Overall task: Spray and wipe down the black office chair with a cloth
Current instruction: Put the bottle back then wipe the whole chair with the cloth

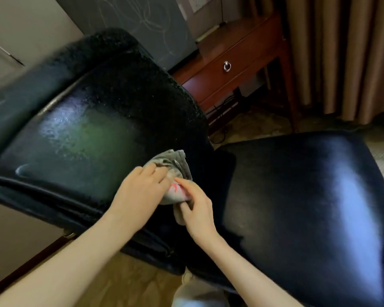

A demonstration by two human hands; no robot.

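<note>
The black office chair fills the view, its glossy backrest (pixel 80 134) on the left and its shiny seat (pixel 308 207) on the right. A bunched grey cloth (pixel 175 167) with a red mark lies against the lower backrest near the seat joint. My left hand (pixel 140 191) grips the cloth from the left with curled fingers. My right hand (pixel 197 209) pinches the cloth's lower edge from the right. A wet smear shows on the backrest. No spray bottle is in view.
A red-brown wooden desk (pixel 242 63) with a ring-pull drawer stands behind the chair, cables on the floor under it. Beige curtains (pixel 341 58) hang at the right. A wall and baseboard run along the left.
</note>
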